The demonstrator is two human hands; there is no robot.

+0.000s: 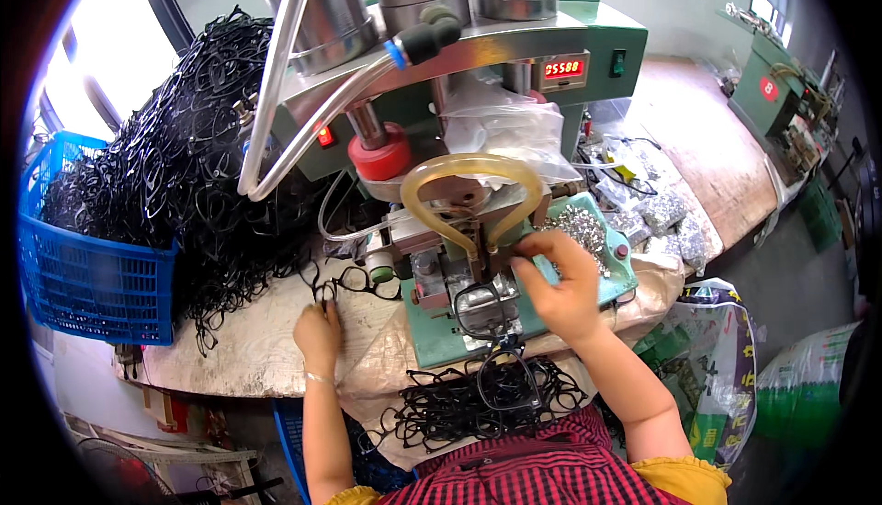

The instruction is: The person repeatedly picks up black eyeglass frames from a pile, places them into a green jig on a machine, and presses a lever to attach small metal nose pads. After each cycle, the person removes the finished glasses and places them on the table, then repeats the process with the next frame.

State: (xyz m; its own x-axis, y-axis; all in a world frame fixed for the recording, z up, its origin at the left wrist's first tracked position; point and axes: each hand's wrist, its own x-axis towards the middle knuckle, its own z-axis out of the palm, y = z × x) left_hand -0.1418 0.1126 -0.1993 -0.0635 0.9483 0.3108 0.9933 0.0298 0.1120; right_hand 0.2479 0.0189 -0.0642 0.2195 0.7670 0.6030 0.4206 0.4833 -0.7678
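Bright window (110,55) at upper left, worn wooden workbench (707,156) curving rightward, grey concrete floor (790,266) beyond, second green machine (781,91) against far wall, daylight throughout

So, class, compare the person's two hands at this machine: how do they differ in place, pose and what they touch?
The left hand rests low on the worn tabletop, fingers on a black eyeglass frame; the right hand is raised at the green press. The left hand lies knuckles up and relaxed; the right hand's fingertips pinch toward the machine's fixture, beside a heap of small silvery parts. Both are bare.
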